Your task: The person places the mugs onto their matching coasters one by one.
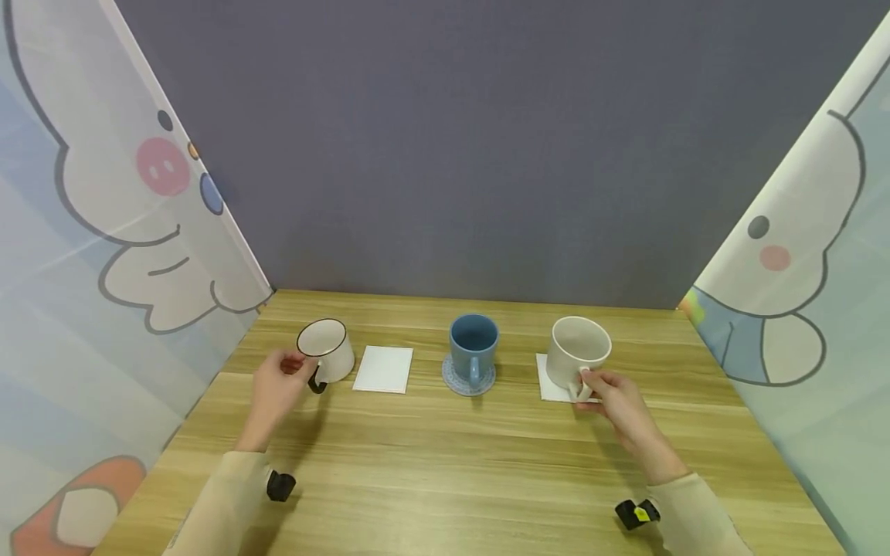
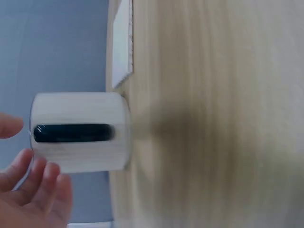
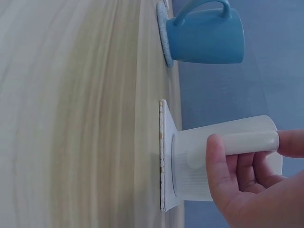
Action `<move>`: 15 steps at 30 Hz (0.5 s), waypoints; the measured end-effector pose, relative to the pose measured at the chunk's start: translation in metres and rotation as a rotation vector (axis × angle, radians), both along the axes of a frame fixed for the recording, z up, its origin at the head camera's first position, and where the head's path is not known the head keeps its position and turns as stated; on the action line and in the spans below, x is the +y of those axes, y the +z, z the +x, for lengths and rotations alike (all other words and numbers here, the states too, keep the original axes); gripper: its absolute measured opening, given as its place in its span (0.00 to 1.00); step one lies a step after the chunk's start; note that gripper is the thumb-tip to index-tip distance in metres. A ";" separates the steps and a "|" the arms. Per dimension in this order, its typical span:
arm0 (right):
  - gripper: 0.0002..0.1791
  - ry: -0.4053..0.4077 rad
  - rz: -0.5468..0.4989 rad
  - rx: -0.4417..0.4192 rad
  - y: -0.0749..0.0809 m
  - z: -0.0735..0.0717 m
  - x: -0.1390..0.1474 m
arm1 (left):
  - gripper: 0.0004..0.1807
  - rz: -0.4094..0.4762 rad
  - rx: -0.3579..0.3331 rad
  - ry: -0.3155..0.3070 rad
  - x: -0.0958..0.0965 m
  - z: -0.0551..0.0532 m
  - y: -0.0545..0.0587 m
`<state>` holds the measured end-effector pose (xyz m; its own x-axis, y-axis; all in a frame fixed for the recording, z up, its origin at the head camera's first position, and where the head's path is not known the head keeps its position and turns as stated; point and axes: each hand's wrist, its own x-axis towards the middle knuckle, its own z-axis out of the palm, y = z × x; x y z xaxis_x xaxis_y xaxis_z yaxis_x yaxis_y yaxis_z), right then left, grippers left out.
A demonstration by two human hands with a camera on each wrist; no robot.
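On the left stands a white mug point(image 1: 330, 354) with a black rim and a black handle point(image 2: 73, 133). My left hand point(image 1: 278, 384) is close beside that handle; in the left wrist view its thumb and fingers are spread apart, with the handle not between them. A ribbed off-white mug point(image 1: 579, 351) rests on a white square coaster point(image 1: 549, 390) at the right. My right hand point(image 1: 621, 405) grips this mug by its handle point(image 3: 249, 141), fingers curled round it. In the right wrist view the mug's base sits on the coaster.
A blue mug point(image 1: 474, 344) stands on a round blue coaster point(image 1: 468, 384) in the middle. Between it and the left mug lies another white square coaster point(image 1: 384, 369). A grey panel point(image 1: 445, 154) rises behind the wooden table point(image 1: 431, 471), with printed curtains point(image 1: 83, 232) at both sides.
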<state>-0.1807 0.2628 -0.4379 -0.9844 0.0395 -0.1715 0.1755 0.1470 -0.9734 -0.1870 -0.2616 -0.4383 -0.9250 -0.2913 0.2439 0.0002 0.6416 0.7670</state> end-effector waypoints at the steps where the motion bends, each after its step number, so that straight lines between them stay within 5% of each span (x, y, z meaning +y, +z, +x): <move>1: 0.24 -0.001 0.006 0.002 0.000 0.000 0.000 | 0.17 0.024 -0.046 0.000 -0.002 0.001 -0.002; 8: 0.27 -0.009 0.112 0.022 -0.001 0.003 -0.001 | 0.33 0.183 -0.309 -0.083 -0.011 0.003 -0.006; 15: 0.30 -0.008 0.219 0.006 0.010 0.009 0.002 | 0.30 0.347 -0.343 -0.151 -0.008 0.003 -0.006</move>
